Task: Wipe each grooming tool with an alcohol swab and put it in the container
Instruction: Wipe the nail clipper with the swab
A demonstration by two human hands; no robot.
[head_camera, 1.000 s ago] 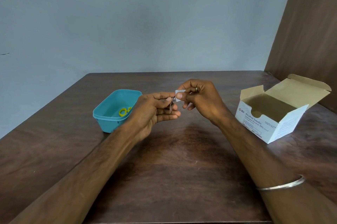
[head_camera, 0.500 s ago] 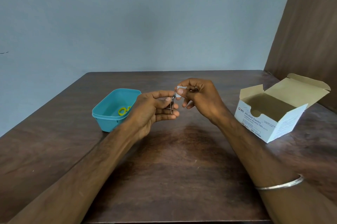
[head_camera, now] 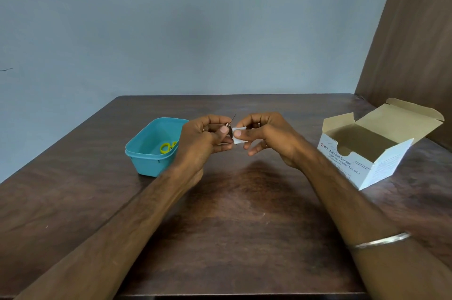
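My left hand (head_camera: 203, 139) grips a small metal nail clipper (head_camera: 230, 127) above the middle of the table, its thin lever sticking up. My right hand (head_camera: 266, 139) pinches a white alcohol swab (head_camera: 238, 135) between thumb and fingers and holds it against the clipper's right side. The teal plastic container (head_camera: 151, 153) stands just left of my left hand. Yellow-handled scissors (head_camera: 167, 147) lie inside it, partly hidden by my left hand.
An open white box of alcohol swabs (head_camera: 367, 148) stands at the right, its flap raised. The dark wooden table (head_camera: 232, 226) ends at a blue wall behind and a brown panel at the far right. A metal bangle (head_camera: 381, 241) circles my right forearm.
The swab has slid from the clipper's top down its right side. The clipper has turned in my left hand, so its lever now points up. Both hands stayed in place.
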